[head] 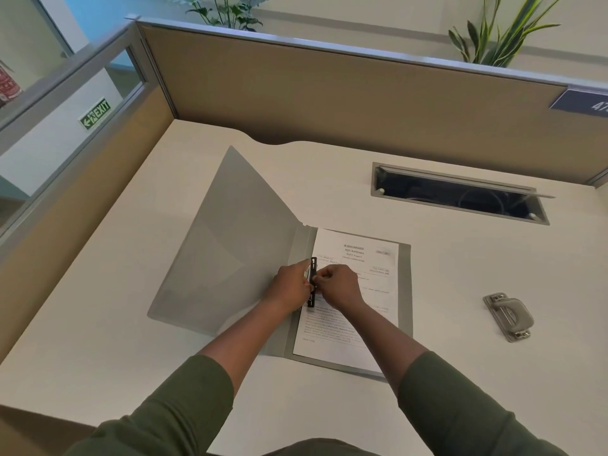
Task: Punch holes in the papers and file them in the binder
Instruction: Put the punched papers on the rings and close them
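- Head view: a grey translucent plastic binder lies open on the cream desk top, front cover swung out toward 10 o'clock, back cover flat beneath the sheets.
- A stack of white printed papers rests on the back cover, its left edge along the spine.
- A black plastic fastener strip runs along the left margin of the papers, lengthwise from 12 to 6 o'clock.
- Left hand: fingers curled, gripping the fastener strip from its 9 o'clock side.
- Right hand: fingers curled, pinching the same strip from its 3 o'clock side; the hand lies over the papers.
- Both hands meet at the strip's midpoint; its top and bottom ends remain exposed.
- Both forearms are bare, with olive green sleeves pushed up toward the elbows.
- A grey metal two-hole punch sits on the desk at 3 o'clock from the binder, well apart from it.
- A rectangular grey-framed cable recess is set in the desk at 1 o'clock from the binder.
- A tan fabric partition with a grey rail bounds the desk at 12 o'clock; green plant leaves rise behind it.
- A green exit sign shows at 10 o'clock.
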